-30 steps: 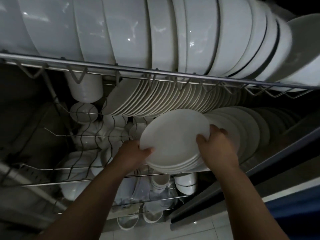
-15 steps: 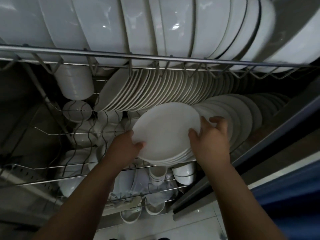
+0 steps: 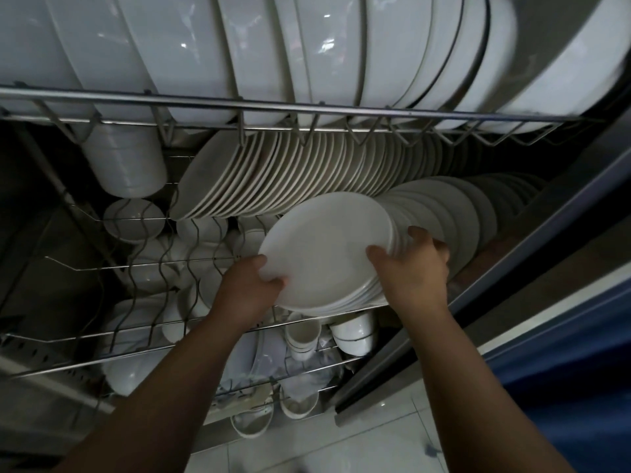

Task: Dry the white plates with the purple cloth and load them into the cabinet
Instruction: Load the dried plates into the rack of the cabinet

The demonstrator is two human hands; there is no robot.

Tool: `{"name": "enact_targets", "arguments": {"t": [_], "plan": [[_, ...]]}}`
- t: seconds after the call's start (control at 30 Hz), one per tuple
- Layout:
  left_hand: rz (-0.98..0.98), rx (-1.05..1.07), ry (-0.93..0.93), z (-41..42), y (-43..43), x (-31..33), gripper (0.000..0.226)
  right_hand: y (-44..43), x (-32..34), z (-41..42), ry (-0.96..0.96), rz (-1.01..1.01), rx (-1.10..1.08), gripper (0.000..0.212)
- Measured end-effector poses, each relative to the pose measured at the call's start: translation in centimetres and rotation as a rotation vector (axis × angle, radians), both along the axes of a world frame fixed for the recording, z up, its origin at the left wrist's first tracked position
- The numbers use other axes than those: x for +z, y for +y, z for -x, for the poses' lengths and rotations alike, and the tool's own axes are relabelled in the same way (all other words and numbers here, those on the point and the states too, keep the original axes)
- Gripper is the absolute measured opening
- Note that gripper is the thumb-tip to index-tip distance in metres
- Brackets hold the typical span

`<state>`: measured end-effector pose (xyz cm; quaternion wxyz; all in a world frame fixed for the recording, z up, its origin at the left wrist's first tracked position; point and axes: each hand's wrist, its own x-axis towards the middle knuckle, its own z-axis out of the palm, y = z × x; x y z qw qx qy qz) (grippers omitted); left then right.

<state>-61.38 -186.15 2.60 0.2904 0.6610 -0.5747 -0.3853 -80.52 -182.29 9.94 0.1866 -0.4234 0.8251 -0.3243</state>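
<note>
I hold a small stack of white plates (image 3: pixel 324 250) on edge inside the open cabinet, against the left end of a row of standing plates (image 3: pixel 454 213) on the middle wire rack (image 3: pixel 136 332). My left hand (image 3: pixel 251 290) grips the stack's lower left rim, thumb on the front face. My right hand (image 3: pixel 415 271) grips the right rim, fingers curled behind the stack. The purple cloth is not in view.
A second row of upright plates (image 3: pixel 273 179) stands behind. Large bowls or dishes (image 3: pixel 239 52) fill the top rack above its steel rail (image 3: pixel 307 109). Cups and small bowls (image 3: pixel 353 332) sit below. The cabinet's door frame (image 3: pixel 512 285) runs at right, tiled floor (image 3: pixel 341 448) underneath.
Both hands have carried the plate stack a little deeper and to the right, up against the standing row. The view has tilted slightly.
</note>
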Motion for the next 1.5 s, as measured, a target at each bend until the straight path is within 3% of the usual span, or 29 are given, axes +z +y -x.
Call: {"name": "enact_targets", "arguments": {"t": [0.13,0.3,0.43,0.67,0.8,0.9,1.1,1.3,1.5], "plan": [[-0.014,0.018,0.07,0.7,0.1,-0.1,0.065,0.0,0.0,0.4,-0.005,0.043,0.009,0.066],[-0.029,-0.031,0.081,1.8,0.3,0.0,0.064,-0.1,0.3,0.8,0.155,0.057,0.099,0.051],[-0.015,-0.108,-0.002,1.6,0.5,0.1,0.051,-0.2,0.4,0.8,0.267,-0.041,0.14,0.061],[0.013,-0.117,-0.215,-0.7,0.6,-0.6,0.055,0.3,-0.9,-1.0,0.426,-0.085,0.206,0.073],[0.1,-0.101,-0.332,-1.8,1.0,-0.6,0.053,0.4,-1.2,-1.5,0.491,-0.033,0.267,0.074],[0.142,-0.113,-0.312,-2.0,1.0,-0.4,0.05,0.5,-1.1,-1.3,0.513,0.007,0.29,0.071],[0.16,-0.038,-0.236,-2.9,1.3,0.1,0.033,0.3,-0.4,-1.0,0.527,0.268,0.345,0.046],[0.158,-0.068,-0.364,-4.7,3.0,2.2,0.014,-0.5,2.3,-2.5,0.521,0.226,0.628,0.042],[0.084,0.145,-0.487,-8.2,9.1,4.4,0.027,-0.9,3.6,-6.4,0.567,0.081,0.97,0.043]]}}
